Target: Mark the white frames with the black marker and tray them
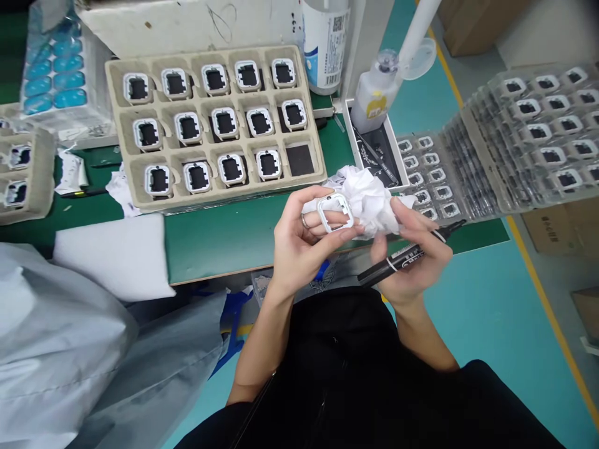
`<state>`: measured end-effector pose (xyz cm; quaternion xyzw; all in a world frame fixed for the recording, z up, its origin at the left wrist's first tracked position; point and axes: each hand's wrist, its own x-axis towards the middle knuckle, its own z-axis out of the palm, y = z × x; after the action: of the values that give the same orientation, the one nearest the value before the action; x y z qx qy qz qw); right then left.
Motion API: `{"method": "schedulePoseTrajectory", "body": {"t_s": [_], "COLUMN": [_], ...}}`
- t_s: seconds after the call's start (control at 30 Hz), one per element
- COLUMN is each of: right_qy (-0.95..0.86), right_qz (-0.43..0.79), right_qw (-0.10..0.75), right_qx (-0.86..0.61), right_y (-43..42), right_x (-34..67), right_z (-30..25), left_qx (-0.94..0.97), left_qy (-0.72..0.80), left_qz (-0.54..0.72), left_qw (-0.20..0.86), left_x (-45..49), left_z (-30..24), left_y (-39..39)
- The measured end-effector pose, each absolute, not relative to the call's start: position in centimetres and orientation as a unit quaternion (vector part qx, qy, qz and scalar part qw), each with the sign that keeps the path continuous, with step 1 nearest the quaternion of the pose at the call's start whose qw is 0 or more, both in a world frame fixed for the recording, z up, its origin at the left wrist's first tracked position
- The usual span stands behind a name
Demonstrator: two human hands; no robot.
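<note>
- The tray (pixel 210 194) lay ahead of me on the green bench (pixel 224 242), white-rimmed parts (pixel 224 123) in its pockets; a large bottle (pixel 324 53) stood behind its right end.
- To the right were a smaller bottle (pixel 373 93) in a white box (pixel 347 116) and stacked clear trays (pixel 503 193).
- Crumpled tissue (pixel 365 194) sat right behind my hands, in front of the box.
- At my left, foam (pixel 110 257) overhung the bench edge, beside someone's pale blue sleeve (pixel 56 349).
- My right hand (pixel 418 252) gripped a black marker (pixel 400 259), its fingers covering some lettering; I couldn't tell whether they also pinched the tissue.
- Another tray (pixel 35 181) was cut off at the left.
- My left hand (pixel 302 240) grasped the frame (pixel 348 212) over the bench's near edge, thumb in front, hiding its lower edge.
- The frame looked white, square and round-cornered, tilted, my fingers showing through its opening.
</note>
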<state>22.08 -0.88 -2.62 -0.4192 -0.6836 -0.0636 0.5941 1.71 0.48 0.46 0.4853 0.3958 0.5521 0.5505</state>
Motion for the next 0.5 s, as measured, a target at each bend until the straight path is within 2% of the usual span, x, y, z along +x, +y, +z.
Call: {"method": "schedulePoseTrajectory", "body": {"t_s": [0.13,0.27,0.37,0.5], "right_qy": [-0.667,-0.715,-0.692,-0.620], "right_qz": [0.017,-0.001,-0.031,-0.009], "right_qw": [0.608,0.577,0.616,0.679], "right_qx": [-0.430,-0.394,-0.375,-0.393], "right_y": [-0.3,1.3,2.0,1.5], "right_x": [22.3,22.8,22.2,20.3], "right_z": [-2.3,-2.3,-2.8,-2.5], "left_qx": [0.500,0.519,0.524,0.505], "left_qy": [0.370,0.361,0.369,0.364], "left_qz": [0.521,0.504,0.503,0.522], "left_qw": [0.585,0.588,0.580,0.583], "left_x": [1.1,0.7,0.8,1.2], "left_z": [0.6,0.8,0.7,0.1], "left_y": [0.0,-0.5,-0.7,-0.8]}}
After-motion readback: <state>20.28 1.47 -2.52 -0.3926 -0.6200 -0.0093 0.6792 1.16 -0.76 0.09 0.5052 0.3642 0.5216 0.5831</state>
